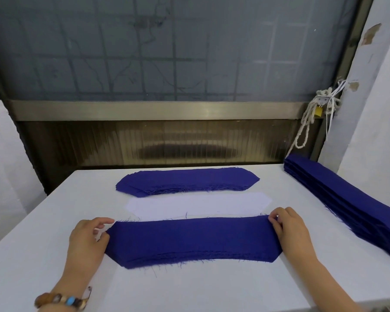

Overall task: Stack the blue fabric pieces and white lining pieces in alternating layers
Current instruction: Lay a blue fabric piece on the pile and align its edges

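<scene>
Fabric squaring seems the step in hand: the left hand (88,239) and right hand (293,233) each hold one end of the near blue stack (191,239) on the surface (189,289), fingers (274,218) curled onto its top edge, likely to align the layers. White lining (196,206) lies just behind it, with the far blue pile (187,180) beyond, both within easy reach.

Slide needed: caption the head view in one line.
Left hand and right hand hold the near blue stack; white lining and far blue stack lie behind.
</scene>
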### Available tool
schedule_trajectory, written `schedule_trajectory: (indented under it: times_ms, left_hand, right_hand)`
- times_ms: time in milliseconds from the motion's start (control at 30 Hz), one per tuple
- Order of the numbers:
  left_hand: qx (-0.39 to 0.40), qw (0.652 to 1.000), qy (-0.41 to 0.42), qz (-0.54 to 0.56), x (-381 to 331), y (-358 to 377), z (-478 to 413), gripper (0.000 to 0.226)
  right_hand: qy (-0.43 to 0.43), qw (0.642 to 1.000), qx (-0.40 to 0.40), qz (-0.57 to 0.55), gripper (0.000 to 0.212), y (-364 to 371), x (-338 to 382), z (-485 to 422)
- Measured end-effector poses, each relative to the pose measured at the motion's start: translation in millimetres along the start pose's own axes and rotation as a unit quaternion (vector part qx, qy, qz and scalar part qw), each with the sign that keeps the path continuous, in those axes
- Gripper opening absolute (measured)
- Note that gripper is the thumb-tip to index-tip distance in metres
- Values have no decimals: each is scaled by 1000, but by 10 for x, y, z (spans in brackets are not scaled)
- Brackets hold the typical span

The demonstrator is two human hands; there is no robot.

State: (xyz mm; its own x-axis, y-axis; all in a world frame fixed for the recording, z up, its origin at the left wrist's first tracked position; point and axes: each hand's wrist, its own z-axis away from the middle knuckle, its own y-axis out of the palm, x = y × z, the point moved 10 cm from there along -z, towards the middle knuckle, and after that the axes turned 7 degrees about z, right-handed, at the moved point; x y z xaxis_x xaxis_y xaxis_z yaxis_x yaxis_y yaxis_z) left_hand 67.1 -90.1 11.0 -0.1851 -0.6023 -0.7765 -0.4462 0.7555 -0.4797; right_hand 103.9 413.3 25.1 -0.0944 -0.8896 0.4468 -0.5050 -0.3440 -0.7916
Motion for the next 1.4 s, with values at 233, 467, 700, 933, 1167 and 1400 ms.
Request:
schedule_trajectory:
  times_ms: [233, 467, 700, 933, 1167, 1400]
  left_hand:
    - [108, 989, 53, 85, -243, 241, 50, 16]
    - [179, 982, 35, 40, -230, 405, 77, 24]
    - [255, 965, 3, -54, -293, 506, 35, 37]
    - [260, 942, -48, -207, -350, 659, -159, 41]
    - [152, 962, -24, -224, -683, 873, -542, 38]
    - [66, 994, 3, -91, -912, 1282, -949, 24]
  right_hand:
    - [-106, 991, 39, -69, 14, 30, 225, 77]
    - [-118, 976, 157, -95, 16, 250, 245, 59]
    - [-109, 964, 238, -40, 11, 403, 258, -32]
    - [-88, 969, 201, 116, 24, 560, 442, -219]
    - [-80, 976, 165, 121, 24, 821, 910, -546]
    - [-103, 986, 120, 46, 7, 1178, 1356, -1056]
